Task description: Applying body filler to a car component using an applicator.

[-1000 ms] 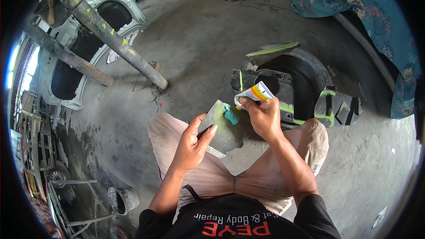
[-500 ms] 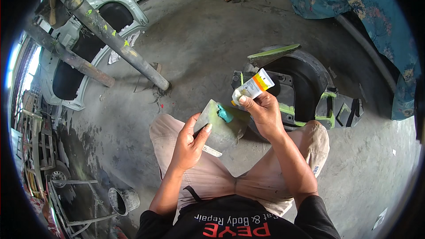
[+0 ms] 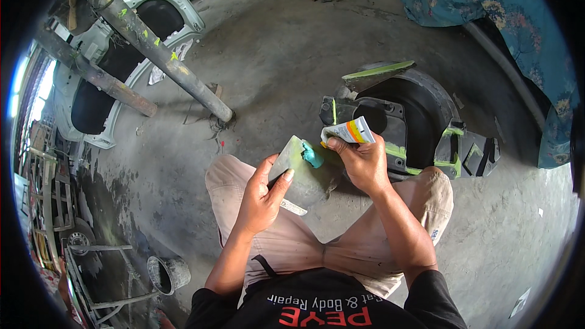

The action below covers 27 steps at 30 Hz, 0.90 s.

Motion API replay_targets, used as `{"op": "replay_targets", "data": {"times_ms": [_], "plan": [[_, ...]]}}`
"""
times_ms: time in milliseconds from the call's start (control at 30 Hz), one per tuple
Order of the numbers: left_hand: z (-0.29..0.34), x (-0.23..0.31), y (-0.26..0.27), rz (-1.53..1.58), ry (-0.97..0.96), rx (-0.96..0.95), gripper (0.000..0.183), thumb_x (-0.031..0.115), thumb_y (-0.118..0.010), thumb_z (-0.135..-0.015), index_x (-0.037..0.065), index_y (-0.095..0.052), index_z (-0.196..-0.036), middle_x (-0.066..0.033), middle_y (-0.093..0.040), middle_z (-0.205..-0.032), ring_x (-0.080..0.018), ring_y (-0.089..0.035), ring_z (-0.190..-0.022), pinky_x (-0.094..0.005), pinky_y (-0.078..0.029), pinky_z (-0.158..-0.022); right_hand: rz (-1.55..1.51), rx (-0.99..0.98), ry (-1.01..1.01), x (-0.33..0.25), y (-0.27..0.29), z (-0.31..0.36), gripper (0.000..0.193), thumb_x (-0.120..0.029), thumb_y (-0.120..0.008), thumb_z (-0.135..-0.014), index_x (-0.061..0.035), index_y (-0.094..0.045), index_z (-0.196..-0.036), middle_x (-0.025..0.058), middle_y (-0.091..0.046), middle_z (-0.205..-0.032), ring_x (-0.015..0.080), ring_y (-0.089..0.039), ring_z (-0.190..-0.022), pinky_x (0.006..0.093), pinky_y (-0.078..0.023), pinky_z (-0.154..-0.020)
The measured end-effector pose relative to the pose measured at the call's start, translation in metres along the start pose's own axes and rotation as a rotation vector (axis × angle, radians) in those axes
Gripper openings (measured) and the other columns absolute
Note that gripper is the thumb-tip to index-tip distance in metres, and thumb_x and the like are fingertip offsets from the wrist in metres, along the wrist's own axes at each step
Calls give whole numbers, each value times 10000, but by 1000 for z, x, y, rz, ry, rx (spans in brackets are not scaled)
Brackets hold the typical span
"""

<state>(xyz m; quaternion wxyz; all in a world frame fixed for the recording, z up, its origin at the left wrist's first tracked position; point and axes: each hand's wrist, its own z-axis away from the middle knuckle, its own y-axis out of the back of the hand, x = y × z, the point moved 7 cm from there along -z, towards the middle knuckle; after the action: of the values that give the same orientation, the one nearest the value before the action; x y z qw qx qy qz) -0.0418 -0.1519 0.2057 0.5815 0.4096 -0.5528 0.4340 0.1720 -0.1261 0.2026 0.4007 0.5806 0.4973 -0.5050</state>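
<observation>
My left hand (image 3: 261, 200) is closed on the near left edge of a flat grey mixing board (image 3: 304, 186), thumb on top. A lump of teal putty (image 3: 312, 156) sits on the board's far part. A narrow pale strip (image 3: 293, 208) sticks out beneath the board beside my left hand; its kind is unclear. My right hand (image 3: 364, 161) pinches a white squeeze tube (image 3: 351, 131) with yellow and orange bands. Its narrow end points left, close to the board's far right edge and just right of the putty.
Beyond my right knee lies a round black molded car part (image 3: 420, 122) with green-yellow patches. Metal posts (image 3: 164, 55) and pale car panels (image 3: 116, 94) stand at the far left. A bucket (image 3: 169, 275) lies near left. Blue flowered cloth (image 3: 518, 18) hangs far right.
The tube has tipped flatter, its wide end dropping toward me, and my right hand's fingers have shifted with it. My left hand and the board have hardly moved.
</observation>
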Motion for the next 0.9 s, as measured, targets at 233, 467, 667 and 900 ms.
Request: {"op": "replay_targets", "data": {"times_ms": [233,467,667,900], "plan": [[-1,3,-3,-5,-8,-1,360,93,-608,-1047,-21,-511,-1374,-4,-610,-1074,-29,-517,-910,-205,-457,-823,82,0,40,-3,0,0,86,-14,-750,-909,27,-730,-982,64,-750,-919,108,-686,-864,262,-542,-778],[0,0,-4,4,3,-19,362,95,-608,-1047,-22,-511,-1375,-13,-614,-1090,-33,-524,-932,-207,-456,-840,237,12,262,-20,-1,1,163,58,-734,-803,-2,-762,-952,119,-721,-882,258,-678,-784,345,-530,-707],[-2,4,-6,10,-9,-31,351,89,-601,-1048,-17,-521,-1372,-27,-616,-1136,-49,-535,-993,-213,-449,-882,308,15,373,-30,-2,3,280,115,-676,-734,-20,-759,-965,116,-716,-891,288,-670,-812,359,-534,-740],[-2,8,-8,4,-17,-42,340,84,-595,-1050,-15,-527,-1369,-23,-618,-1131,-49,-535,-995,-214,-450,-883,390,2,513,-38,-4,7,422,142,-659,-636,-32,-756,-1008,105,-705,-931,308,-646,-839,368,-529,-747]]}}
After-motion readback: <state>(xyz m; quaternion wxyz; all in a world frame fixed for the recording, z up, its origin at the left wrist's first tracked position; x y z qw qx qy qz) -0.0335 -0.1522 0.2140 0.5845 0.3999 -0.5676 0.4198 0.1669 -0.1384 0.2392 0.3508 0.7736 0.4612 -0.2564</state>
